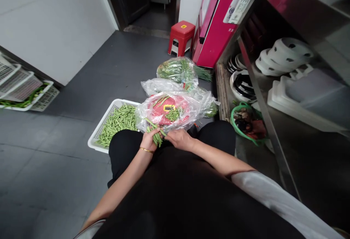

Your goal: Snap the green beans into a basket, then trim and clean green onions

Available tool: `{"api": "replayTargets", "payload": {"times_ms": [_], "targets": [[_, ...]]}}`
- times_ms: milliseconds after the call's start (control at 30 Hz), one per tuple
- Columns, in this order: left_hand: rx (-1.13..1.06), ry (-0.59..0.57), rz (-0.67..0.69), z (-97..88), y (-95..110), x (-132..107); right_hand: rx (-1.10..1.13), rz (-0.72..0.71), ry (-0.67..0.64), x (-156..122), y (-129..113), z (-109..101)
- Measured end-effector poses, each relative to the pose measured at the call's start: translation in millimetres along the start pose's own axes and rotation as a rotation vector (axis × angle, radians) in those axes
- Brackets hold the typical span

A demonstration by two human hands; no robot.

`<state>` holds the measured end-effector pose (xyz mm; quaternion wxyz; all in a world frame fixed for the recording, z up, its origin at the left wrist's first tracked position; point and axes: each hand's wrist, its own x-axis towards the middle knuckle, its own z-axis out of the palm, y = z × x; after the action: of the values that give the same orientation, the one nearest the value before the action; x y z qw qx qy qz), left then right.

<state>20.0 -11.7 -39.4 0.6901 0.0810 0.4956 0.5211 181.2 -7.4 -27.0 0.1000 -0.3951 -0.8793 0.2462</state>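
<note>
I sit with both hands together over my lap. My left hand (150, 140), with a gold bangle at the wrist, is closed round a bunch of green long beans (156, 134). My right hand (177, 138) is closed on the same bunch from the right. Just beyond them stands a red stool (166, 112) covered by a clear plastic bag (191, 108), with cut bean pieces (172, 114) lying on it. To the left, a white plastic basket (96, 137) on the floor holds a heap of short cut bean pieces (119, 122).
More bagged long beans (177, 69) lie on the floor beyond the stool. A second red stool (181, 36) stands by a pink cabinet (218, 31). A steel shelf unit (273, 129) on the right holds bowls, trays and a green basket (240, 128). White baskets (24, 91) are stacked far left.
</note>
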Motion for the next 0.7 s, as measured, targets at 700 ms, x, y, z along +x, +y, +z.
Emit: {"api": "replayTargets", "payload": {"times_ms": [700], "targets": [[0.096,-0.043,-0.072,-8.1,8.6,3.8,0.481,-0.072,0.279,-8.6,-14.8,-27.0]]}}
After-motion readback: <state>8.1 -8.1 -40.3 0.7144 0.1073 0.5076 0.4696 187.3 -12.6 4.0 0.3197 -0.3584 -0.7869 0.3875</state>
